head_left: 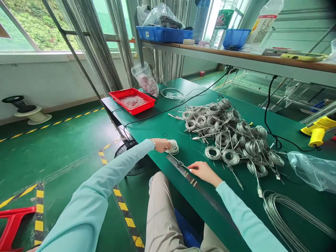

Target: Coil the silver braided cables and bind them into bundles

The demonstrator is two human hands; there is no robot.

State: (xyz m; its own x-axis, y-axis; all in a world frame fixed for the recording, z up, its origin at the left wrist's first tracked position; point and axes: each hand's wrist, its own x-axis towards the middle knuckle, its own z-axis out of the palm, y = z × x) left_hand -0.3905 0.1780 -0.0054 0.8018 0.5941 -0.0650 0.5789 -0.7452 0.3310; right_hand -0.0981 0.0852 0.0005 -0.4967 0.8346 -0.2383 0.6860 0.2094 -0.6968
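Note:
My left hand [161, 145] is closed on a coiled cable [173, 147] near the table's front edge. From the coil, a cable end runs along a steel ruler [207, 197] that lies flat on the green table. My right hand [204, 172] pinches that cable end over the ruler, thumb and finger pressed together. A small dark block [180, 163] sits on the ruler between my hands, and small tan strips [193, 182] lie across it. Behind and to the right, a big heap of coiled cables [223, 129] covers the table.
A red tray [150, 105] of short wire pieces stands at the far left. A black cord [168, 111] crosses the table. Loose cable loops [283, 210], a clear plastic bag [309, 171] and a yellow tool [319, 131] lie right. A shelf [204, 49] spans the back.

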